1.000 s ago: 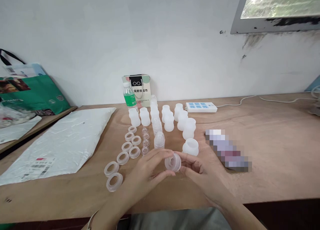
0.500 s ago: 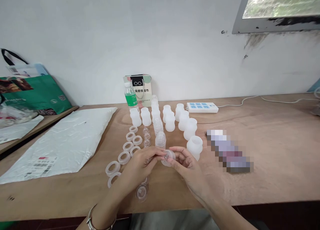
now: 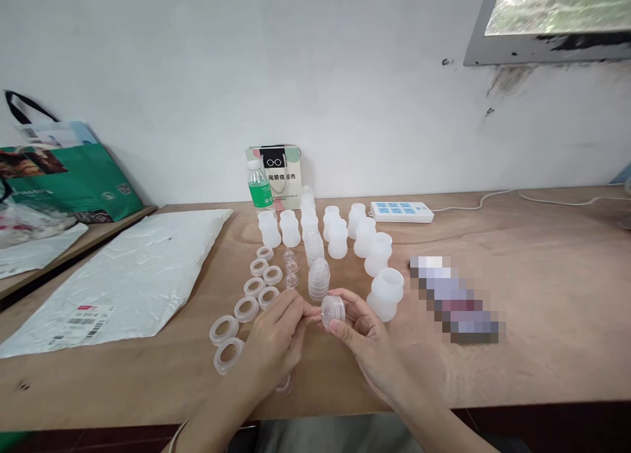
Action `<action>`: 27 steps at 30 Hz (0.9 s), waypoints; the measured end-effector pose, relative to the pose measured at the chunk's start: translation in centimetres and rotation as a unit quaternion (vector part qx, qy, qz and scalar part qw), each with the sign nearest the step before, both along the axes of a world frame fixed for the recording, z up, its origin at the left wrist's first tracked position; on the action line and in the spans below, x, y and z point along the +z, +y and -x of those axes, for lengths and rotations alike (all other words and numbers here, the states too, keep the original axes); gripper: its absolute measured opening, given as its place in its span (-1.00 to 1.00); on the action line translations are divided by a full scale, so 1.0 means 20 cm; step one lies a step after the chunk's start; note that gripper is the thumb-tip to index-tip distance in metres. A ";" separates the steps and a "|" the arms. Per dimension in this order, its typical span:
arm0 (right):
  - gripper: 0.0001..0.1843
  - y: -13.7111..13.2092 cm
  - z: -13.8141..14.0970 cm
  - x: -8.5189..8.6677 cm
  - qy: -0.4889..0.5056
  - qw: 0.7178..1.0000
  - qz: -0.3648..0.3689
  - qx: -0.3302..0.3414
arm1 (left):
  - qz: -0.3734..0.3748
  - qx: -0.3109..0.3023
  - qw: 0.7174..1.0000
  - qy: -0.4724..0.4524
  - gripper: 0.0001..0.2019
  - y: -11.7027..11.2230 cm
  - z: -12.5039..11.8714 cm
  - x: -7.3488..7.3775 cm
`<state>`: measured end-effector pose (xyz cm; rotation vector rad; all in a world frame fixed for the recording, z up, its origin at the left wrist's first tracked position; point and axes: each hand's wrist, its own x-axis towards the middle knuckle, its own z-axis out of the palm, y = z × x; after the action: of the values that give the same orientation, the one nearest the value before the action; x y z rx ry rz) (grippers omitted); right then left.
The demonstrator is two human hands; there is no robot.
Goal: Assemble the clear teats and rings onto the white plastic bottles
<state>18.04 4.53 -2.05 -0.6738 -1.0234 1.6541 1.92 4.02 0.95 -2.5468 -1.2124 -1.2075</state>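
Observation:
Above the table, my right hand (image 3: 365,325) holds a clear screw ring (image 3: 334,312) of a baby bottle between thumb and fingers. My left hand (image 3: 283,328) pinches at the ring's left side, where a clear nipple seems to sit; the fingertips cover most of it. Just behind stands a clear domed cap (image 3: 319,279), in a row with more caps. Left of my left hand lie several translucent rings (image 3: 223,330). A column of clear nipples (image 3: 292,281) runs beside them, its near end partly hidden by my left hand. A frosted bottle (image 3: 385,295) stands beyond my right hand.
More frosted bottles (image 3: 338,238) stand farther back. Behind them are a green-labelled water bottle (image 3: 260,189) and a paper bag (image 3: 290,170). A white power strip (image 3: 401,212) and a blurred-out object (image 3: 453,298) lie right, a white mailing bag (image 3: 128,275) left.
The ring has turned in my hands so its side now faces me. My left fingers have shifted from its rim to a pinch at its left end. The view has shifted slightly.

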 end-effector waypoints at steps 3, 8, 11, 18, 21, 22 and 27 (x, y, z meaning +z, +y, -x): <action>-0.63 0.00 0.01 -0.01 0.016 1.000 0.012 0.000 | 0.009 0.003 1.000 0.001 -0.81 -0.01 0.01 -0.01; -0.63 0.00 0.03 0.01 0.046 0.998 0.021 0.022 | 0.052 0.015 0.998 -0.021 -0.83 -0.01 0.03 0.04; -0.61 0.03 0.00 0.02 0.049 0.998 0.018 0.027 | 0.081 0.029 0.995 -0.048 -0.86 0.02 0.09 0.06; -0.65 0.01 -0.08 0.04 0.028 0.999 -0.004 -0.025 | 0.112 0.061 0.976 -0.176 -0.95 0.03 0.24 0.10; -0.66 -0.03 -0.05 0.05 0.031 0.999 -0.013 0.026 | 0.162 -0.012 0.972 -0.169 -0.93 -0.01 0.17 0.11; -0.66 -0.04 -0.03 0.05 0.039 0.999 -0.011 0.032 | 0.178 -0.031 0.969 -0.170 -0.92 -0.02 0.13 0.11; -0.65 -0.02 -0.01 0.03 0.074 0.995 0.013 0.058 | 0.225 -0.061 0.954 -0.187 -0.91 -0.02 0.03 0.07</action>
<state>18.17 4.06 -1.41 -0.5076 -0.9504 1.7919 1.31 3.71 2.43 -2.8249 -1.5865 -1.6696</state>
